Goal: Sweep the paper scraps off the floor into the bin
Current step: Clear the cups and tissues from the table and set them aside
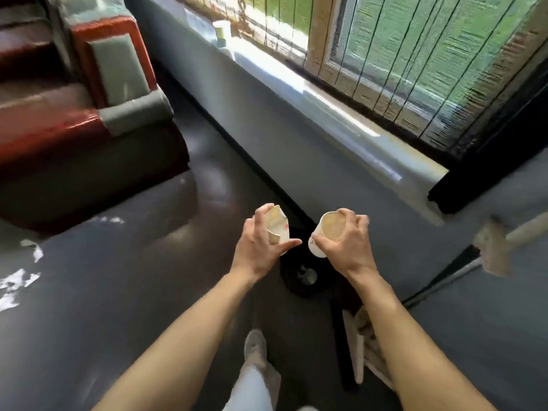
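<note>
My left hand (262, 241) grips a crushed white paper cup (278, 225) with red print. My right hand (345, 243) holds a round white paper cup (326, 229) by its rim, its mouth tilted toward me. Both hands hover just above a small black bin (299, 277) on the dark floor; something pale lies inside it. White paper scraps (14, 284) lie scattered on the floor at the far left, with a few more scraps (114, 219) by the sofa's base. A dustpan and brush (360, 345) lie on the floor under my right forearm.
A red and grey sofa (83, 114) fills the upper left. A low grey wall and window sill (296, 93) run diagonally behind the bin, with a cup (222, 31) on the sill. A pale broom-like head on a stick (492, 247) sits at right. My shoe (255, 348) is below.
</note>
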`<state>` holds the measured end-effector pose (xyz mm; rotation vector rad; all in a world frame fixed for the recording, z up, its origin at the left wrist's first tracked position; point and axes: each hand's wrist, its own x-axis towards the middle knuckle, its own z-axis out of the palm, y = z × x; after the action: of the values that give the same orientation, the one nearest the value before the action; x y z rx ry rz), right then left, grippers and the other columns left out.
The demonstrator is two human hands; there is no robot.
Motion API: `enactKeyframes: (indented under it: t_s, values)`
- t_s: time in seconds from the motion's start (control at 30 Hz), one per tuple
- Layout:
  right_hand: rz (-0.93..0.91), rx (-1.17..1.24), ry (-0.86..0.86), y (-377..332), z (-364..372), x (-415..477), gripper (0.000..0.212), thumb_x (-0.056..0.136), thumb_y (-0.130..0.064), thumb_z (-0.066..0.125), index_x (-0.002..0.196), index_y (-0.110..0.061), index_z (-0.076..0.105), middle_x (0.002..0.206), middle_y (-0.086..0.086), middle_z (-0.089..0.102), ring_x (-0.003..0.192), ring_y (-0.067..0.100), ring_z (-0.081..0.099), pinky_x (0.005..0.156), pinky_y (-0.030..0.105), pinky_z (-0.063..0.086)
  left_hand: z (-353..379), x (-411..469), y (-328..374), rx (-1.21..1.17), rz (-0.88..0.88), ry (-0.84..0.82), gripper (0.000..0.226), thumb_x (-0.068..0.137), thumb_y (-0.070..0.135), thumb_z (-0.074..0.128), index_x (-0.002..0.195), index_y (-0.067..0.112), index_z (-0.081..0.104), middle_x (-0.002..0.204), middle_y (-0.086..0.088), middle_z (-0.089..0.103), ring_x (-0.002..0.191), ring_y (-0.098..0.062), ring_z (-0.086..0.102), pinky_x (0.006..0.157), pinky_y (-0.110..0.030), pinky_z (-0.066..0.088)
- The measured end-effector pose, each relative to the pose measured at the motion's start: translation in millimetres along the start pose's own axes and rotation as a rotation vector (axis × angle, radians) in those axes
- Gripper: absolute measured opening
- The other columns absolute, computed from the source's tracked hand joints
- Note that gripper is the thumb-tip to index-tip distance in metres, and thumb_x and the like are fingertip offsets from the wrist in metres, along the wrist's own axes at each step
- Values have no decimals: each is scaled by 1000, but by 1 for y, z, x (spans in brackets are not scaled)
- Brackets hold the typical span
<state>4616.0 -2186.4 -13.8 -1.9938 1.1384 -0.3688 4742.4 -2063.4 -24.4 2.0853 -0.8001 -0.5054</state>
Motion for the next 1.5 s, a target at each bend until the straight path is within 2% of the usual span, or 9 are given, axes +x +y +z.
enactKeyframes:
  t_s: [0.2, 0.37, 0.43, 0.5, 0.67, 0.8, 0.97, 1.23, 1.5]
  values:
    - [179, 35, 123, 49, 50, 87, 75, 78, -38, 76, 138, -11, 40, 129, 8, 34, 115, 27, 48, 97, 30, 39, 49, 105, -49, 39, 23, -182, 90, 68, 49, 78, 141, 28, 31, 124, -9, 46, 98, -15, 44, 84, -25, 40]
    - [355, 27, 89, 133, 110, 134, 78, 76, -49, 73, 137, -12, 42, 135, 7, 38, 123, 23, 42, 95, 27, 36, 130, 143, -122, 25, -21, -275, 92, 67, 46, 81, 142, 27, 31, 115, -1, 45, 102, -14, 46, 85, -21, 38]
    - [379, -8, 56, 173, 139, 153, 83, 67, -63, 66, 130, -12, 48, 132, 8, 46, 123, 25, 43, 94, 31, 42, 170, 157, -156, -3, -67, -297, 95, 65, 42, 84, 142, 26, 31, 110, 7, 42, 105, -10, 46, 85, -19, 37]
    - [431, 1, 52, 213, 168, 166, 85, 68, -56, 73, 132, -9, 46, 131, 10, 47, 124, 28, 45, 99, 38, 44, 207, 168, -192, -8, -101, -321, 96, 65, 40, 85, 143, 26, 31, 110, 12, 40, 107, -5, 42, 87, -20, 37]
    - [509, -32, -10, 288, 218, 178, 94, 71, -53, 77, 145, -15, 33, 146, 10, 35, 136, 28, 34, 105, 43, 39, 269, 181, -270, 51, -57, -390, 94, 69, 50, 79, 145, 25, 30, 140, 6, 44, 131, -13, 37, 99, -22, 31]
    - [516, -25, -62, 293, 223, 183, 95, 76, -56, 72, 149, -16, 28, 152, 9, 29, 141, 27, 28, 110, 46, 36, 265, 185, -279, 52, -65, -380, 92, 70, 54, 75, 146, 26, 30, 143, 5, 41, 133, -12, 35, 106, -27, 34]
    - [389, -70, -165, 197, 180, 186, 87, 78, -60, 65, 147, -19, 32, 149, 6, 34, 137, 25, 35, 108, 44, 39, 175, 193, -211, 56, -52, -255, 82, 75, 50, 72, 144, 25, 35, 141, 6, 43, 132, -10, 37, 106, -23, 31]
    - [-180, -354, -414, -117, 73, 194, 80, 93, -55, 50, 155, -24, 11, 161, 5, 13, 148, 20, 10, 117, 37, 19, -100, 190, -58, 399, -28, 89, 66, 95, 55, 37, 149, 19, 28, 159, -2, 15, 147, -15, 6, 119, -33, 6]
    - [-796, -440, -431, -406, 143, 160, 76, 92, -58, 47, 155, -27, 17, 161, 6, 16, 149, 21, 8, 119, 35, 14, -364, 142, -41, 653, -277, 433, 74, 94, 62, 27, 153, 20, 11, 161, -3, -6, 146, -23, -12, 118, -42, -4]
